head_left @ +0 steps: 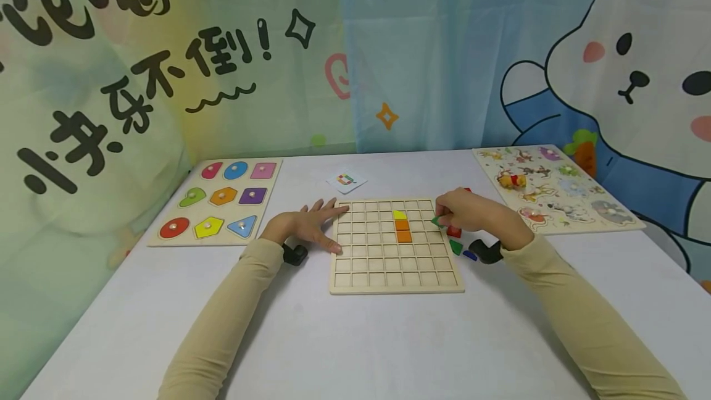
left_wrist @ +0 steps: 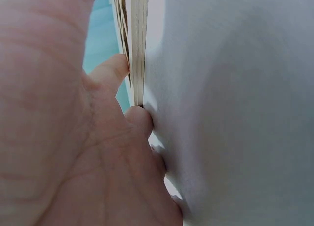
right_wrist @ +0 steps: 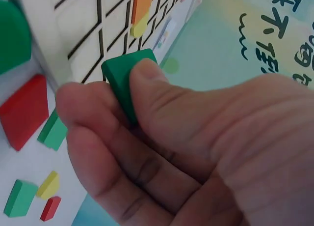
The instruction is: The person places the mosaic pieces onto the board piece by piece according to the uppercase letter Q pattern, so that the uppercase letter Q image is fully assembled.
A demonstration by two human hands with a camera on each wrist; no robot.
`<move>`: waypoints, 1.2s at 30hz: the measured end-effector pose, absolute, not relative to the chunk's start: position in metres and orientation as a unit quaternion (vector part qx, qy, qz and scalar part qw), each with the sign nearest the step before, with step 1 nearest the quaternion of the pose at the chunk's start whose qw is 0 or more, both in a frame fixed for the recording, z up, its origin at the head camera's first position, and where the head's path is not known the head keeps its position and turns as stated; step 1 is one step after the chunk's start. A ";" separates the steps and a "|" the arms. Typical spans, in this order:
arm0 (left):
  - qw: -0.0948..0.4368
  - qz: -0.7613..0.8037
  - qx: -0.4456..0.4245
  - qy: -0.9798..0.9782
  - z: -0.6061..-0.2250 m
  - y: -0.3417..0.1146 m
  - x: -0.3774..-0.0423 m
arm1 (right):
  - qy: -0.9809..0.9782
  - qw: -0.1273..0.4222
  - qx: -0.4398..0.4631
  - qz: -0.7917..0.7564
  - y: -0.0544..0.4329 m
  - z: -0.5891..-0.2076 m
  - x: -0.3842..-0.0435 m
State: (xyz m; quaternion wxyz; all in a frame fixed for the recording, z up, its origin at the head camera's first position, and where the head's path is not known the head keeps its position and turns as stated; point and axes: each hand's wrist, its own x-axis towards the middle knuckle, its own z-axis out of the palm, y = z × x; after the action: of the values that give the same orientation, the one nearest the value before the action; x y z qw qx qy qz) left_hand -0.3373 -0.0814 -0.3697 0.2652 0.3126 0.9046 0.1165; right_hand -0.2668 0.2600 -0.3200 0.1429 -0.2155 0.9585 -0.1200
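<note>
A wooden grid board (head_left: 366, 265) lies flat on the white table. In its cells sit a yellow piece (head_left: 399, 215) and two orange squares (head_left: 403, 237), in one column. My left hand (head_left: 307, 227) rests at the board's left edge with fingers spread; in the left wrist view its fingertips touch the board's side (left_wrist: 139, 44). Over the right edge, my right hand (head_left: 466, 210) pinches a green block (right_wrist: 117, 73) between thumb and fingers. Loose near that hand lie a red block (head_left: 454, 231), a green block (head_left: 456, 246) and a blue block (head_left: 469, 255).
A small card (head_left: 347, 181) with a coloured pattern lies behind the board. On the left is a shape puzzle (head_left: 183, 201) with several knobbed pieces. An animal puzzle (head_left: 605, 224) stands at the right, with a yellow and red figure (head_left: 511, 181) on it.
</note>
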 end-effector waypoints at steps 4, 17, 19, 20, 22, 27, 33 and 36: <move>0.265 0.117 0.311 0.905 -0.369 -0.081 -0.337 | 0.959 0.136 -0.215 -0.127 0.253 -0.321 -0.265; 0.265 0.112 0.309 0.906 -0.370 -0.082 -0.337 | 0.934 0.136 -0.286 -0.166 0.225 -0.332 -0.256; 0.263 0.110 0.310 0.907 -0.370 -0.082 -0.337 | 0.932 0.134 -0.292 -0.165 0.221 -0.333 -0.255; 0.262 0.107 0.311 0.907 -0.371 -0.082 -0.337 | 0.932 0.131 -0.296 -0.163 0.219 -0.333 -0.255; 0.261 0.104 0.312 0.907 -0.371 -0.082 -0.338 | 0.930 0.130 -0.302 -0.165 0.216 -0.334 -0.254; 0.264 0.107 0.311 0.907 -0.371 -0.082 -0.338 | 0.927 0.135 -0.306 -0.168 0.211 -0.337 -0.253; 0.267 0.112 0.311 0.905 -0.370 -0.082 -0.338 | 0.916 0.117 -0.333 -0.189 0.208 -0.341 -0.254; 0.266 0.111 0.311 0.906 -0.370 -0.082 -0.337 | 0.910 0.108 -0.345 -0.203 0.207 -0.343 -0.255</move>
State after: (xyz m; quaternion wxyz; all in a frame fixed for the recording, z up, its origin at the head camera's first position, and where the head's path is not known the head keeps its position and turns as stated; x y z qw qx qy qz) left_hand -0.3373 -0.0818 -0.3697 0.2657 0.3109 0.9058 0.1106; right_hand -0.2552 0.2072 -0.3431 0.1079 -0.3447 0.9101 -0.2033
